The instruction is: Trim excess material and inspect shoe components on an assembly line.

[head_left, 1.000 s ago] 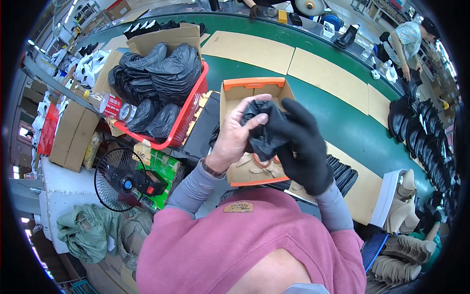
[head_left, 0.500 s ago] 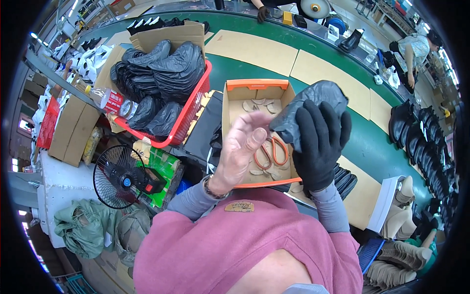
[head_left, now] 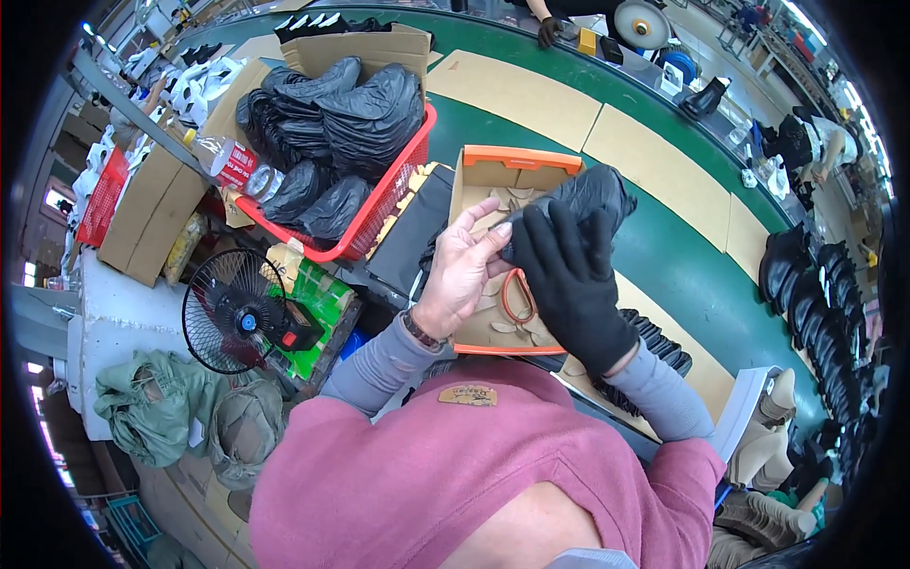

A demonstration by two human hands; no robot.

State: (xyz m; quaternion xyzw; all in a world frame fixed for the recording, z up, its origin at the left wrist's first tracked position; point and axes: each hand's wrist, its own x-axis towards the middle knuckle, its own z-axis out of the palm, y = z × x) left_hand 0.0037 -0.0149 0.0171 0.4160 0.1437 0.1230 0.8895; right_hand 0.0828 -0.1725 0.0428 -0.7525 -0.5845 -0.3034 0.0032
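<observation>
A shoe-shaped piece wrapped in thin black plastic is held above an open box with an orange rim. My right hand, in a black glove, wraps over it from the right. At its left end, my bare left hand pinches the edge between thumb and fingers; the exact grip is partly hidden. Inside the box lie scissors with orange handles, partly covered by my hands, among curved beige scraps.
Left of the box, a red basket holds a stack of black plastic-wrapped pieces and a plastic bottle. A black fan stands nearer on the left. Cardboard sheets lie on the green table. Black shoe parts line the right.
My right hand has turned and come left and lower with the wrapped piece. My left fingers, spread apart before, have closed in at its left end. The view has shifted slightly.
</observation>
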